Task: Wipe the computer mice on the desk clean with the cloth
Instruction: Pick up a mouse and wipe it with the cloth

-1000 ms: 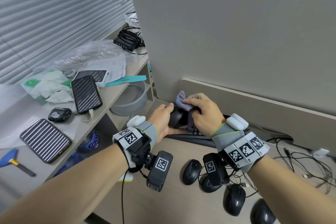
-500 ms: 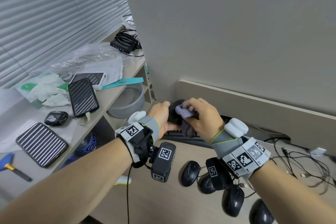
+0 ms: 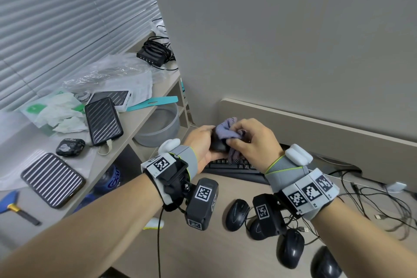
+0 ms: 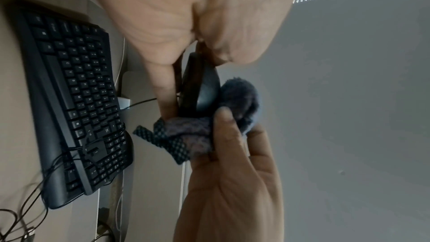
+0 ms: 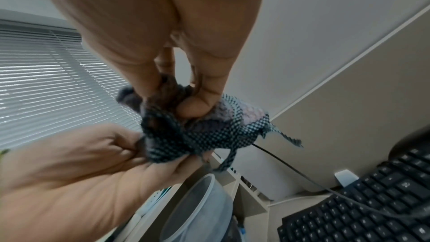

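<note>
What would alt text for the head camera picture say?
Two bare hands hold a black mouse above a keyboard: the left hand grips it, the right hand rubs it with a purple cloth. Four more mice lie on the desk.

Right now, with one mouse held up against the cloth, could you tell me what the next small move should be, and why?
Probably draw the cloth once more across the held mouse: the left hand grips it above the keyboard, and the right hand presses the bunched cloth on only one side.
</note>
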Tool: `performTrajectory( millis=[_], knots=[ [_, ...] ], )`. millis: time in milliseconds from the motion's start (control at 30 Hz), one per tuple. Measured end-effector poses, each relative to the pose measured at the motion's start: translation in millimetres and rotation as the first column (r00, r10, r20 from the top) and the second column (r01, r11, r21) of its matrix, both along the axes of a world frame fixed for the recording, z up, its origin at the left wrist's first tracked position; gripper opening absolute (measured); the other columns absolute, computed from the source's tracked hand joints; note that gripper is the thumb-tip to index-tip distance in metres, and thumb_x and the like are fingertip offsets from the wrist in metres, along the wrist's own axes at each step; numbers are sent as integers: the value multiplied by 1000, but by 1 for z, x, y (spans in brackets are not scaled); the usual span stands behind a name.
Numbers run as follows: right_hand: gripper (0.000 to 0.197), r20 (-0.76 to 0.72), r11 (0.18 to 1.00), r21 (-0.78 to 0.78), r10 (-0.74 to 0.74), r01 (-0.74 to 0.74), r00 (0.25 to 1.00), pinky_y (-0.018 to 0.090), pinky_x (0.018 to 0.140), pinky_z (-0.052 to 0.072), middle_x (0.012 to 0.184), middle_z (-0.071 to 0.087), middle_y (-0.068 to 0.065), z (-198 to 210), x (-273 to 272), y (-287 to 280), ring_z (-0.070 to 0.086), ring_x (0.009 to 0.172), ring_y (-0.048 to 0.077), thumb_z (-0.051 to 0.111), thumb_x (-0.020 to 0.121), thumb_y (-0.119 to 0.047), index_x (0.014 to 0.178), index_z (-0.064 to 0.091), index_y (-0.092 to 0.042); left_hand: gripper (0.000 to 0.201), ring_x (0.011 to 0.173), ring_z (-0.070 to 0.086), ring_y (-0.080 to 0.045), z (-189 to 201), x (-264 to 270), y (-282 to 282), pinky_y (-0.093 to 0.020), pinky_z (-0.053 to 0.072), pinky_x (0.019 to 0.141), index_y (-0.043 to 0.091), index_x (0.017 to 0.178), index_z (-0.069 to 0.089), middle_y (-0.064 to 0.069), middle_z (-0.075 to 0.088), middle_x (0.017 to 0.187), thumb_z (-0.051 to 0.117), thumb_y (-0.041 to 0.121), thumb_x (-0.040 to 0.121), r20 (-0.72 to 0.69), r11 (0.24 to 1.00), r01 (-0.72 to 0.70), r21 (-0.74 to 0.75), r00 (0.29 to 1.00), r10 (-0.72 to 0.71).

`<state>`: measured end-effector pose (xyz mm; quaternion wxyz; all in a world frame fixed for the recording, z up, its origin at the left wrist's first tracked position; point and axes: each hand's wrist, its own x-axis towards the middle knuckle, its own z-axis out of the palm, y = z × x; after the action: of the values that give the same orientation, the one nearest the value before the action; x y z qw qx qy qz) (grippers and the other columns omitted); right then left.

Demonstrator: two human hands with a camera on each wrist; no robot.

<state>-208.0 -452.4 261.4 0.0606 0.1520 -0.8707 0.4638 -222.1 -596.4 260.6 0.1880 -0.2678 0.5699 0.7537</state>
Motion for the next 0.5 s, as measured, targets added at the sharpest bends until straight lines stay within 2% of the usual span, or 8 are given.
performTrajectory(
  millis=[67,133,267,333,400,500],
  knots=[
    [8,45,999,-21,44,-43,998,16,67,41,86,58,-2,0,4,-2,54,71,5,73,75,-26,75,65,-25,36,90,67,-42,-1,-2,-2,-52,57,68,-2,122,60,-31,66,108,40,8,93,26,1000,-12,-1,1000,12],
    [13,52,999,-32,41,-39,998,16,69,41,88,57,-2,-3,6,-3,54,72,4,72,77,-25,68,63,-25,32,86,68,-38,-1,2,-2,-49,59,67,-4,118,62,-30,67,110,39,8,98,-11,999,-50,-3,999,49],
    [19,11,998,59,29,-29,1000,16,66,37,88,48,-1,-10,6,-6,49,70,11,74,69,-7,71,57,-17,33,99,65,-38,-9,6,-1,-56,54,85,-7,124,57,-29,62,121,40,14,104,-50,999,-24,-21,998,23],
    [19,-11,994,103,37,-36,999,22,66,41,89,48,0,-9,8,-9,50,71,14,75,68,-10,74,57,-14,33,105,65,-38,-12,5,0,-57,51,94,-7,112,61,-28,64,118,44,20,104,-41,999,-33,-4,999,33],
    [20,-37,987,152,54,-48,998,30,64,44,90,48,0,-6,10,-10,51,70,17,73,69,-13,76,55,-14,30,103,65,-37,-13,4,2,-57,50,95,-4,99,63,-27,65,113,50,24,102,-36,999,-33,10,999,34],
    [18,-51,983,181,56,-46,997,38,66,46,87,48,2,-5,5,-4,50,70,20,69,70,-11,80,54,-14,29,104,64,-41,-13,2,1,-60,53,85,-5,111,59,-28,63,118,50,21,102,-35,996,-51,74,998,54]
  ],
)
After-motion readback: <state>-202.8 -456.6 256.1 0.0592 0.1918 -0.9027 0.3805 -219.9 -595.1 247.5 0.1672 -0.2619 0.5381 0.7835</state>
